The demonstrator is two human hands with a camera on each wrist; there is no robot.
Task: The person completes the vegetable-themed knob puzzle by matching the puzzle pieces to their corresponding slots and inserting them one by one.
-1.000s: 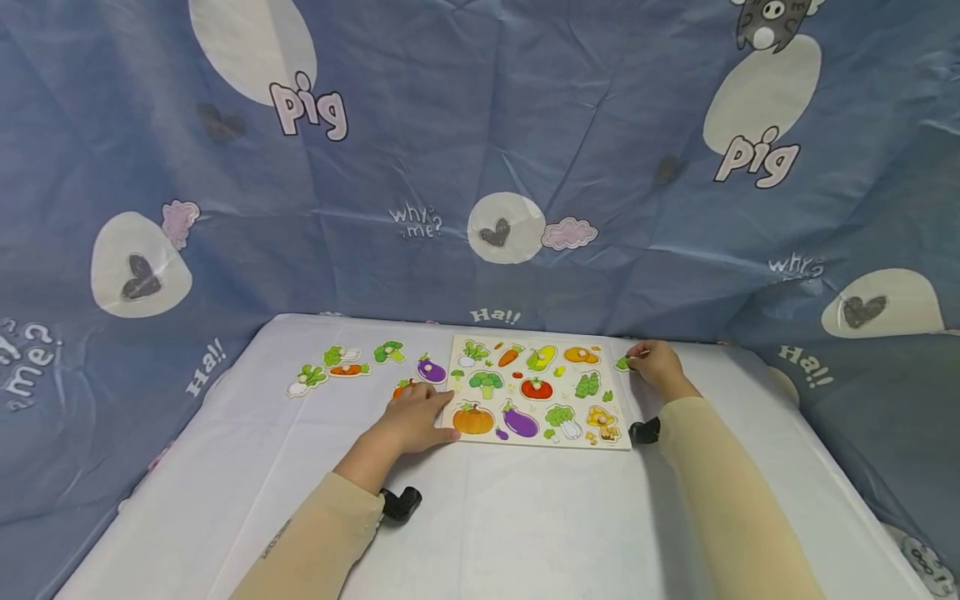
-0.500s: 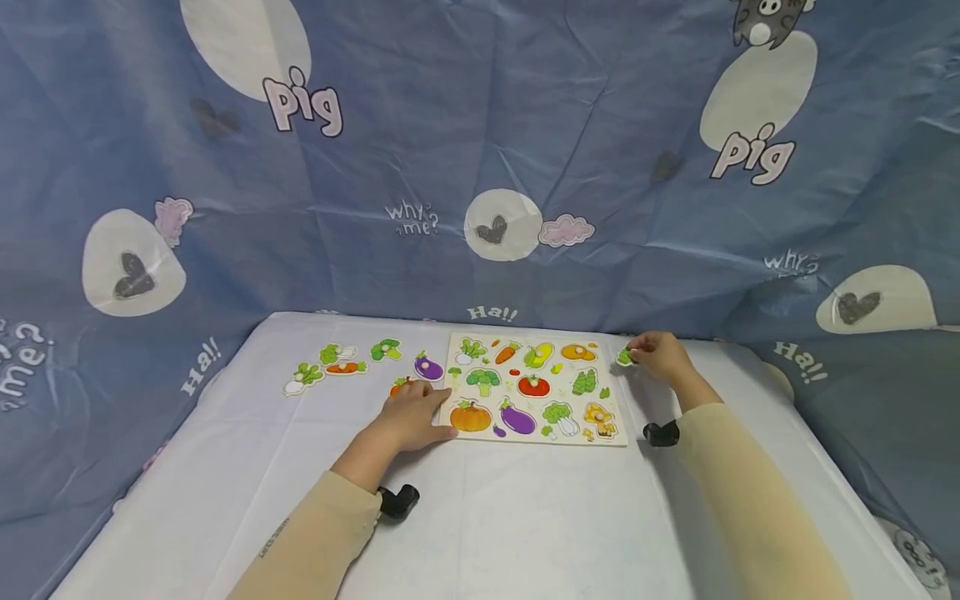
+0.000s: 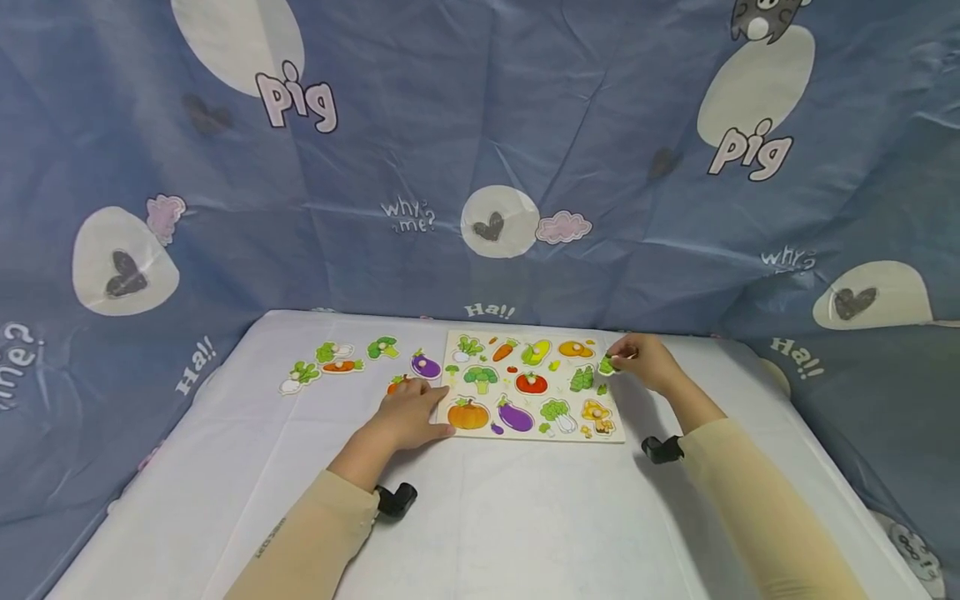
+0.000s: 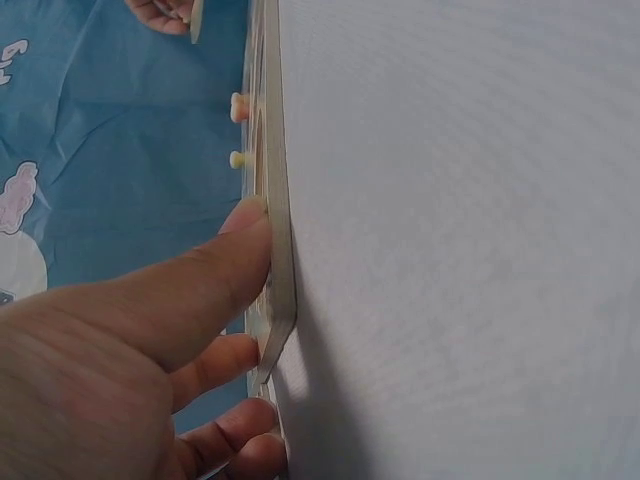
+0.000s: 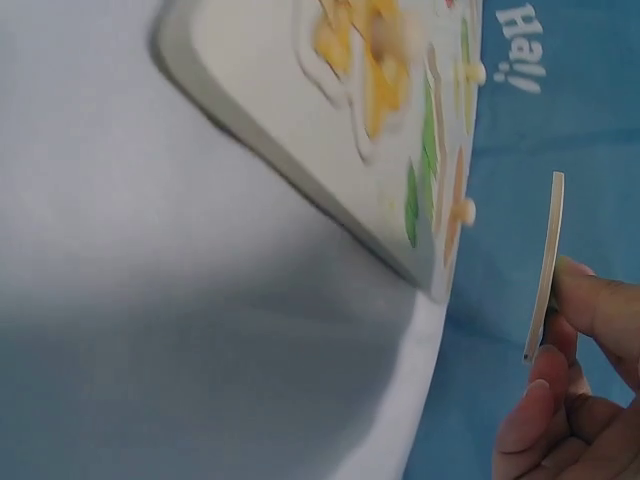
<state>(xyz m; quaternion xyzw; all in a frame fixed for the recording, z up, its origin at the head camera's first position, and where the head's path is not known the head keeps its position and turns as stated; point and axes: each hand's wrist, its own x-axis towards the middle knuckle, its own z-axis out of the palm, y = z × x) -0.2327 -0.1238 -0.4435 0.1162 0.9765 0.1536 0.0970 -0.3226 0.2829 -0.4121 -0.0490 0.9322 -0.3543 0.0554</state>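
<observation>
My right hand [image 3: 647, 360] pinches a thin green vegetable puzzle piece [image 3: 607, 365] between thumb and fingers, over the right edge of the wooden puzzle board [image 3: 558, 434]. In the right wrist view the piece [image 5: 546, 270] is seen edge-on, raised beside the board. At the board's front left corner, my left hand [image 3: 408, 414] holds the board, thumb on the front edge and fingers along the left side. The left wrist view has the thumb [image 4: 240, 240] pressed against the board's edge. A mushroom piece [image 3: 597, 414] and a yellow corn piece [image 3: 536, 352] with knobs sit in the board.
Left of the board lie an eggplant piece [image 3: 426, 364], a broccoli piece [image 3: 383, 347], a carrot piece [image 3: 342, 366] and a radish piece [image 3: 300, 377]. An orange piece [image 3: 397, 383] is partly hidden behind my left hand. A blue printed cloth [image 3: 420, 150] hangs behind the white table [image 3: 510, 525].
My right hand has carried the green piece from the table at the board's right, leftward to over the board's right edge. The left hand stays at the corner.
</observation>
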